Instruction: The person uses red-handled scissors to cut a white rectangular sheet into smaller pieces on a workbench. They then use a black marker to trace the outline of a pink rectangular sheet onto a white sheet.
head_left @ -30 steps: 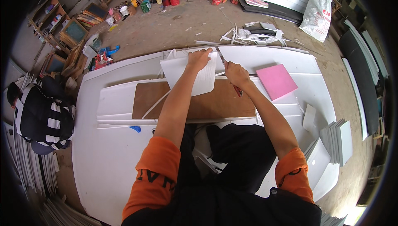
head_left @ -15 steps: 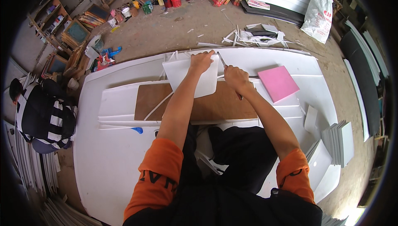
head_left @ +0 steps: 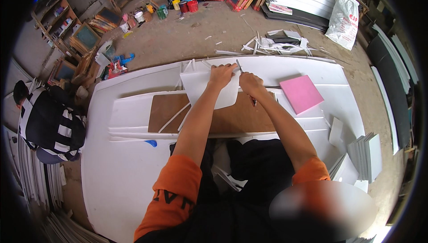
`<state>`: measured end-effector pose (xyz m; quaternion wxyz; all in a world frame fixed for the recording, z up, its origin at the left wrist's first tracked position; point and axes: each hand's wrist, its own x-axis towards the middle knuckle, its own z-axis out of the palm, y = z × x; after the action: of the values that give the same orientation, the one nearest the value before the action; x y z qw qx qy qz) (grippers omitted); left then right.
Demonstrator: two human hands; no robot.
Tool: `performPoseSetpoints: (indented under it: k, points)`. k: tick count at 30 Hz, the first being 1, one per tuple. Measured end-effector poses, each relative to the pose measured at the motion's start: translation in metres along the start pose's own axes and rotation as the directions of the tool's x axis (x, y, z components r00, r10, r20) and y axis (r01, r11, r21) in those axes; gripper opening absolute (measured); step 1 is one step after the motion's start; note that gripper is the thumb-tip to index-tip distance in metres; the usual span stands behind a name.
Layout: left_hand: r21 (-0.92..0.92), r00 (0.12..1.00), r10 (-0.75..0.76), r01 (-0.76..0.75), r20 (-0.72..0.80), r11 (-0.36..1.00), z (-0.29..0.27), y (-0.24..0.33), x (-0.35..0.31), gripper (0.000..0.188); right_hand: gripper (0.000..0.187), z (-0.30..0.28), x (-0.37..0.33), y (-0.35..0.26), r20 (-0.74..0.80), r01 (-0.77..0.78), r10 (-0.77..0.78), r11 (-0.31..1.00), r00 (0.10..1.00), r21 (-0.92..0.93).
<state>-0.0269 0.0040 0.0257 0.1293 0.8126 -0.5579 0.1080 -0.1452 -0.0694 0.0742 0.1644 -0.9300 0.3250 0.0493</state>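
Note:
My left hand [head_left: 221, 76] is closed over the upper edge of a white sheet [head_left: 196, 84], pressing it over a brown board [head_left: 232, 122]. In my right hand [head_left: 251, 84] is a knife with a slim blade [head_left: 240, 67]; its reddish handle end sticks out below the fist. The blade points away from me, next to the sheet's right edge and close to my left fingers. Two narrow white strips [head_left: 174, 118] lie on the brown board, left of my left forearm. To the right rests a flat pink square [head_left: 302, 94].
Everything lies on a large white panel [head_left: 120, 176]. Stacked grey-white pieces [head_left: 365, 156] stand at its right edge. Beyond it are white offcuts [head_left: 285, 43], paint cans [head_left: 183, 6] and a white sack [head_left: 343, 22]. A person [head_left: 51, 122] crouches at the left.
The sheet has turned slightly under my left hand. My right hand and the knife sit nearer to my left hand. A second strip now shows on the brown board. The whole view has shifted a little.

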Motion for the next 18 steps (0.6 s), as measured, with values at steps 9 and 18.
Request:
performPoseSetpoints:
  k: [9, 18]
  points:
    - [-0.055, 0.966, 0.013, 0.002, 0.260, 0.998, -0.012, 0.005, 0.008, 0.036, 0.047, 0.015, -0.002, 0.008, -0.087, 0.039, -0.030, 0.994, 0.996, 0.106]
    - [-0.088, 0.974, 0.077, -0.060, 0.214, 0.994, -0.005, -0.004, 0.015, 0.038, 0.030, 0.000, -0.008, 0.008, 0.022, -0.006, 0.006, 1.000, 1.000, 0.000]
